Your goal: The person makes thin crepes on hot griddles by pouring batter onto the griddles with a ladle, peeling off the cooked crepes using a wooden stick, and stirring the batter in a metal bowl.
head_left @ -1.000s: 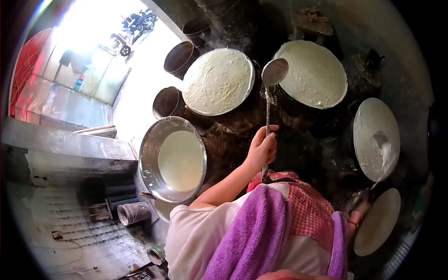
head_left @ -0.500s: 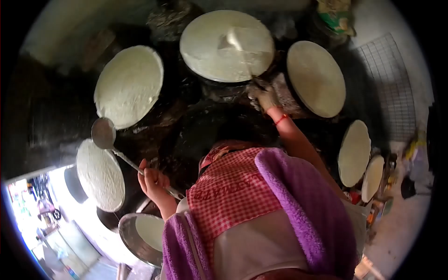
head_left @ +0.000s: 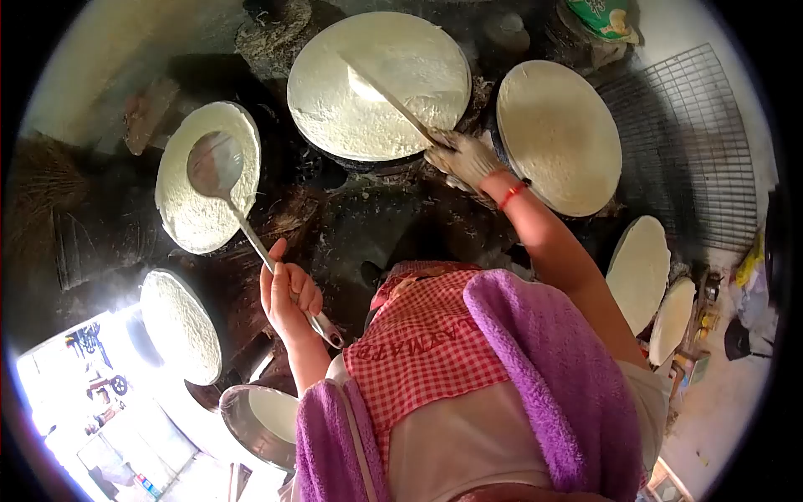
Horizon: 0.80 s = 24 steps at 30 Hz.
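Head view: right fingers [head_left: 445, 156] partly hide the spatula [head_left: 405, 114].

From my remote seat I see the big round griddle [head_left: 347, 113] at twelve o'clock, covered in a creamy coating, bumpy toward six o'clock and smoother toward eleven. The thin spreader [head_left: 393, 100] slants across it, handle toward half past four (a pale lump shows beside its blade). The metal ladle [head_left: 216, 167] has its round bowl at ten o'clock, long handle slanting toward five.
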### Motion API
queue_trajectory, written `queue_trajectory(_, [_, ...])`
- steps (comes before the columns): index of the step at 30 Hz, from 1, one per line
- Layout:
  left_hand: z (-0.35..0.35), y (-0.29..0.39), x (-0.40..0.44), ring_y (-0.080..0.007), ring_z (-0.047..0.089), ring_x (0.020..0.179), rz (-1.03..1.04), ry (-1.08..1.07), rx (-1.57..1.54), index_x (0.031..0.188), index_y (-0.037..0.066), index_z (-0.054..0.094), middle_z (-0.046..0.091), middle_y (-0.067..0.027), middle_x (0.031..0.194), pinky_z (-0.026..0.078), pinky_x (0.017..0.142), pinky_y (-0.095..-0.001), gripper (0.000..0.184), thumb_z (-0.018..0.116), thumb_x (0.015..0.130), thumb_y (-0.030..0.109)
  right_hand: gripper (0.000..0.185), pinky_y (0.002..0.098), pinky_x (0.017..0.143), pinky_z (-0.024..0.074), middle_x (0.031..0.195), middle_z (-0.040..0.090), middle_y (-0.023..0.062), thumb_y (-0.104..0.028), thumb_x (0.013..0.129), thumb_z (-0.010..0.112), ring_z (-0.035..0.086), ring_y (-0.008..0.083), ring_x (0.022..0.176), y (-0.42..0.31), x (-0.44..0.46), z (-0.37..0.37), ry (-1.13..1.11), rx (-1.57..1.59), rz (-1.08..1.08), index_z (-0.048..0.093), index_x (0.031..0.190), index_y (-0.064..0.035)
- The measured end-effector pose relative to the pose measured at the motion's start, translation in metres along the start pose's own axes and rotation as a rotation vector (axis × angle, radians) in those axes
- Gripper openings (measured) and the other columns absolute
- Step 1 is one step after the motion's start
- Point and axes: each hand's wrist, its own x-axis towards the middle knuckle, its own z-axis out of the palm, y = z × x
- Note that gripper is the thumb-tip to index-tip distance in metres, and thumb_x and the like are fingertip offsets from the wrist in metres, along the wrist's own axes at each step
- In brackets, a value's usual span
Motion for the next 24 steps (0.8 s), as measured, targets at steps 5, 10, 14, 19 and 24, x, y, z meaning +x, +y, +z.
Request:
queue_trajectory(5, [0.045, -0.005, 0.024, -0.0076, 0.041, 0.043, -0.100, 0.049, 0.252, 0.131, -0.001, 0.046, 0.053, -0.0038, 0.073, 0.033, 0.036, -0.0222, 0.035, 0.046, 0.099, 0.015, 0.036, 0.0205, 0.045, 0.0418, 0.091, 0.070, 0.0012, -0.024, 0.094, 0.059, 0.064, 0.0057, 0.074, -0.008, -0.009, -0.044, 0.112, -0.003, -0.158, 0.057, 0.128, -0.0137])
queue_trajectory(10, [0.071, -0.023, 0.074, -0.0083, 0.042, 0.047, -0.208, -0.086, 0.281, 0.126, -0.002, 0.050, 0.052, -0.0041, 0.075, 0.034, 0.039, -0.0230, 0.033, 0.049, 0.098, 0.016, 0.035, 0.0219, 0.049, 0.0449, 0.088, 0.068, -0.0012, -0.022, 0.096, 0.055, 0.065, 0.0057, 0.080, -0.029, 0.005, -0.008, -0.054, -0.573, -0.051, 0.055, 0.131, -0.0148])
queue_trajectory(14, [0.071, -0.033, 0.080, -0.0081, 0.040, 0.050, -0.351, -0.142, 0.033, 0.123, -0.003, 0.051, 0.050, -0.0032, 0.075, 0.034, 0.041, -0.0235, 0.031, 0.049, 0.098, 0.016, 0.037, 0.0256, 0.049, 0.0487, 0.089, 0.066, -0.0014, -0.020, 0.096, 0.056, 0.064, 0.0105, 0.075, -0.044, -0.070, -0.016, -0.056, -0.205, 0.068, 0.053, 0.132, -0.0162])
queue_trajectory(19, [0.095, -0.061, 0.052, -0.0118, 0.045, 0.062, -0.389, -0.077, -0.092, 0.117, -0.002, 0.050, 0.050, -0.0050, 0.082, 0.038, 0.048, -0.0257, 0.024, 0.050, 0.098, 0.014, 0.033, 0.0260, 0.044, 0.0457, 0.085, 0.063, 0.0013, -0.037, 0.098, 0.048, 0.064, 0.0143, 0.068, 0.048, -0.072, -0.081, -0.323, 0.829, 0.073, 0.058, 0.118, -0.0129])
queue_trajectory(24, [0.134, -0.073, 0.054, -0.0115, 0.045, 0.064, -0.458, -0.088, -0.102, 0.099, -0.001, 0.051, 0.049, -0.0037, 0.080, 0.040, 0.055, -0.0258, 0.013, 0.049, 0.098, 0.012, 0.015, 0.0253, 0.038, 0.0390, 0.082, 0.064, 0.0011, -0.020, 0.095, 0.054, 0.052, 0.0112, 0.049, 0.029, -0.029, 0.018, -0.312, 0.775, 0.268, 0.060, 0.104, -0.0109])
